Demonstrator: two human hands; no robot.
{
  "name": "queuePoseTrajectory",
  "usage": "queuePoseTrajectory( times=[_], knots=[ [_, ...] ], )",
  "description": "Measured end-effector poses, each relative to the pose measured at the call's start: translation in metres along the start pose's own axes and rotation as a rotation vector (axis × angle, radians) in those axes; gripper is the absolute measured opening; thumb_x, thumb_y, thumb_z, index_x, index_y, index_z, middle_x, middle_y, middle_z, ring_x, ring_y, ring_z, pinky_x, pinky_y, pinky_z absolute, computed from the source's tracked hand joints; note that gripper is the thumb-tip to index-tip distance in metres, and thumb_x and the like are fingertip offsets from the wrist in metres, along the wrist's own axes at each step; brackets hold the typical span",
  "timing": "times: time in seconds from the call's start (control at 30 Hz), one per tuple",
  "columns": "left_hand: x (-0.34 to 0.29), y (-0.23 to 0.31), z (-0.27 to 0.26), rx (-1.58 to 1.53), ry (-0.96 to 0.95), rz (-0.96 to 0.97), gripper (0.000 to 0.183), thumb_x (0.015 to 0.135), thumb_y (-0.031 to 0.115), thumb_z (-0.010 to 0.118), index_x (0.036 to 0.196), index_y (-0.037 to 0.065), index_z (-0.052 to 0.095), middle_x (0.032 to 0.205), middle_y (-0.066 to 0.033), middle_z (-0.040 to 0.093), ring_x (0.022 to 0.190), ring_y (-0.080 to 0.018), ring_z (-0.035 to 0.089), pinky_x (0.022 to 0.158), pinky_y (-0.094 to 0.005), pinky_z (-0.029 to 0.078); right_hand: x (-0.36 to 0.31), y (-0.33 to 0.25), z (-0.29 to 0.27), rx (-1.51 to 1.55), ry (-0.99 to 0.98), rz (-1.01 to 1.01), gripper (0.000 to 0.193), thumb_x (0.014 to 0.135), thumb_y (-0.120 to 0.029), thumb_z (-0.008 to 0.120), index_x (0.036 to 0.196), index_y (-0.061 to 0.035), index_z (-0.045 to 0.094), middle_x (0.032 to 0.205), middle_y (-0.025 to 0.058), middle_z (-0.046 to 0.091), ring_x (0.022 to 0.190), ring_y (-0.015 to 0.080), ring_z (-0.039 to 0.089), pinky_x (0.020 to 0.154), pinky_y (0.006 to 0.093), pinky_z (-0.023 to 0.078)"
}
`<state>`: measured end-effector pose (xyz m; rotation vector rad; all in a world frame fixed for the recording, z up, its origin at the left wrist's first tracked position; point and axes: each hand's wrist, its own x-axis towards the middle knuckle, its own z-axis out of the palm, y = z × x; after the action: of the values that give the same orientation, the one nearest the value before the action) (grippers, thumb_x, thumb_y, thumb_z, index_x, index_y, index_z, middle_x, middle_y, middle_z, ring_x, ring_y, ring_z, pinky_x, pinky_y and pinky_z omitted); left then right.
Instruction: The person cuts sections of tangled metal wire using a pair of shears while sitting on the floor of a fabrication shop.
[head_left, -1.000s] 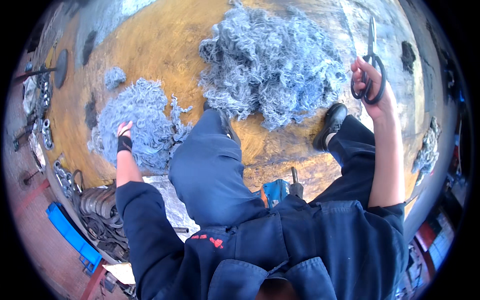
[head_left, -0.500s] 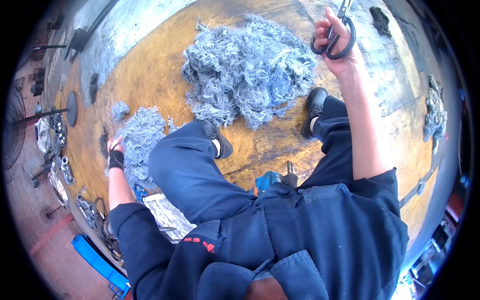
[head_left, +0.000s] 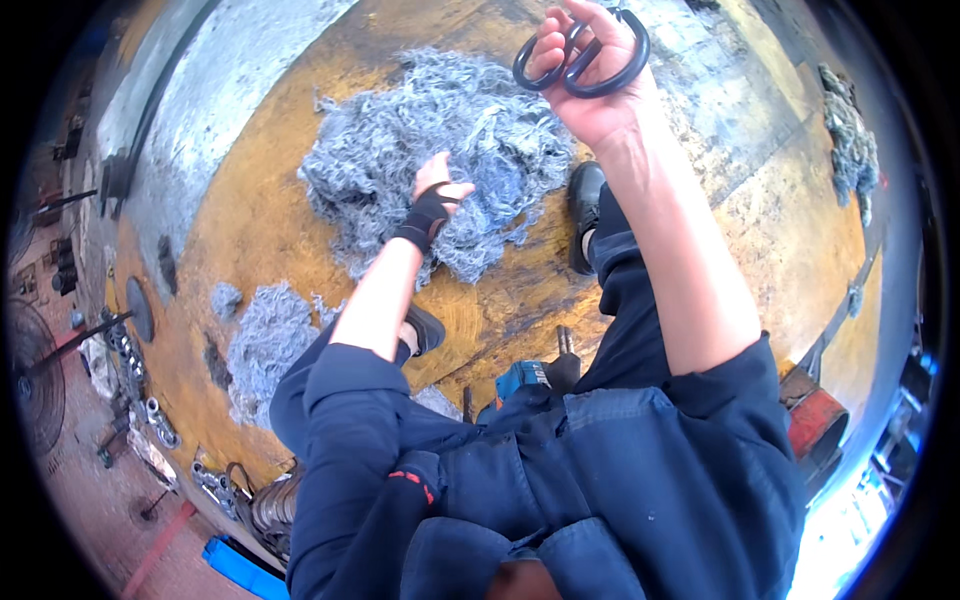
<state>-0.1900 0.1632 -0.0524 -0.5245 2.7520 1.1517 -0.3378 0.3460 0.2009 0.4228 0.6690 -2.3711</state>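
Head view: left hand (head_left: 440, 188), thumb spread wide, overlies the fibre heap (head_left: 470, 125); right hand (head_left: 607, 62), gripping scissors (head_left: 600, 91), lies rightward

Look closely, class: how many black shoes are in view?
2: the left shoe, partly hidden, is beside the left forearm; the right shoe is beside the right edge of the large grey-blue fibre heap.

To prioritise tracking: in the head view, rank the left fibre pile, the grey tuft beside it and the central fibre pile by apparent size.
Largest first:
1. Central fibre pile
2. Left fibre pile
3. Grey tuft
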Motion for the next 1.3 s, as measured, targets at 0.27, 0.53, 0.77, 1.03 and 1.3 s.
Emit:
queuePoseTrajectory(
  times=[0.27, 0.53, 0.77, 1.03, 1.3],
  knots=[
    [0.045, 0.055, 0.054, 0.184, 0.017, -0.070, 0.077, 0.063, 0.024, 0.075, 0.126, 0.004, 0.035, 0.114, -0.0184, 0.051, 0.109, -0.0353, 0.047, 0.090, -0.0403, 0.041, 0.009, 0.000, 0.000, 0.056, 0.045, 0.081, 0.018, 0.081, -0.019, 0.064, 0.074, -0.0077, 0.052, 0.066, 0.0023, 0.053, 0.053, 0.0115, 0.051, 0.046, 0.0206, 0.042],
    [-0.062, -0.012, 0.032, 0.115, -0.202, 0.175, 0.028, 0.078, 0.027, 0.058, 0.102, 0.011, 0.056, 0.093, -0.0137, 0.056, 0.090, -0.0330, 0.055, 0.074, -0.0422, 0.043, 0.006, 0.007, 0.004, 0.042, 0.056, 0.097, 0.017, 0.080, -0.016, 0.064, 0.074, -0.0069, 0.051, 0.066, 0.0032, 0.053, 0.053, 0.0109, 0.050, 0.044, 0.0201, 0.042],
    [-0.160, -0.051, 0.031, 0.108, -0.295, -0.234, 0.042, 0.075, 0.028, 0.060, 0.109, 0.003, 0.054, 0.101, -0.0176, 0.059, 0.098, -0.0353, 0.055, 0.081, -0.0416, 0.042, 0.012, 0.007, 0.000, 0.067, -0.007, 0.116, 0.017, 0.081, -0.014, 0.062, 0.071, -0.0073, 0.050, 0.064, 0.0030, 0.052, 0.051, 0.0110, 0.049, 0.042, 0.0205, 0.041],
    [-0.197, -0.069, 0.034, -0.072, -0.374, -0.402, 0.056, 0.070, 0.034, 0.062, 0.110, -0.003, 0.052, 0.097, -0.0179, 0.059, 0.088, -0.0310, 0.055, 0.076, -0.0377, 0.041, 0.019, -0.004, -0.006, 0.118, -0.024, 0.064, 0.015, 0.080, -0.013, 0.061, 0.072, -0.0064, 0.051, 0.063, 0.0039, 0.052, 0.049, 0.0123, 0.048, 0.042, 0.0210, 0.040],
    [-0.129, -0.035, 0.030, 0.112, 0.048, 0.073, 0.030, 0.071, 0.012, 0.059, 0.101, 0.008, 0.057, 0.101, -0.0130, 0.054, 0.100, -0.0336, 0.047, 0.086, -0.0403, 0.039, 0.009, -0.002, 0.000, 0.086, 0.062, 0.065, 0.013, 0.080, -0.012, 0.061, 0.075, -0.0063, 0.051, 0.063, 0.0027, 0.052, 0.050, 0.0115, 0.048, 0.041, 0.0211, 0.039]
  ],
)
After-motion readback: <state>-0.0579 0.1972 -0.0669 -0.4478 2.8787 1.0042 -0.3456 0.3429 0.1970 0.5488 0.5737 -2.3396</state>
